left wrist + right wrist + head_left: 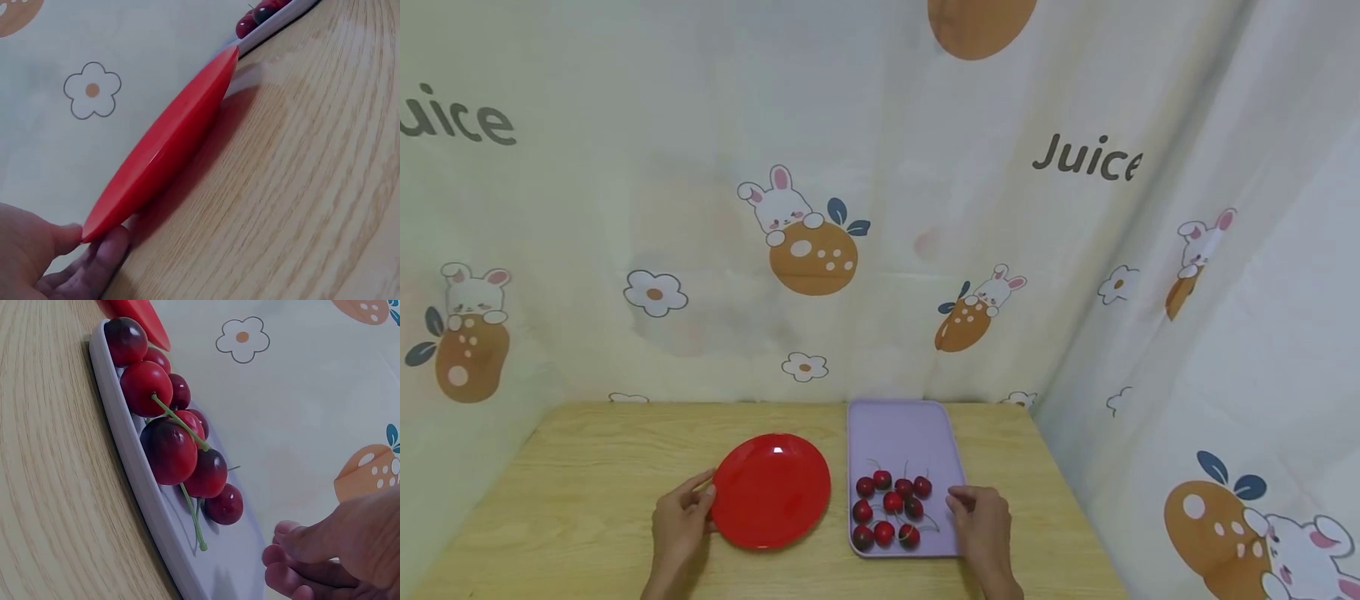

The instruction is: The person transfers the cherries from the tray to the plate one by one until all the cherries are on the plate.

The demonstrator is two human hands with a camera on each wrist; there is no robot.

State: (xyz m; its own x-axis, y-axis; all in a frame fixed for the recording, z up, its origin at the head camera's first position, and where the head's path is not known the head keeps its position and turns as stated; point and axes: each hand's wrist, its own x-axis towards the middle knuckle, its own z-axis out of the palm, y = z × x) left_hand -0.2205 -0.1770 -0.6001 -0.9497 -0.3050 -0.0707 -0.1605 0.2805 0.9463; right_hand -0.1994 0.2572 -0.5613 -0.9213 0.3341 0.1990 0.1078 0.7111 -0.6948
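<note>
A round red plate [771, 492] is at the middle left of the table. My left hand [679, 521] grips its left rim, thumb over the edge and fingers beneath; in the left wrist view the plate [165, 144] looks tilted. To the right lies a lilac rectangular tray [898, 429]. Several dark red cherries [892, 502], some with green stems, sit grouped on its nearer part. My right hand [983, 529] is by the tray's right edge with fingers loosely bent and nothing seen between them. In the right wrist view the fingertips [275, 556] are close to the tray edge; contact is unclear.
The light wooden table [602, 450] has its back edge against a pale curtain [700, 125] printed with rabbits, fruit and flowers. More curtain [1262, 350] hangs along the right side. A narrow strip of table separates plate and tray.
</note>
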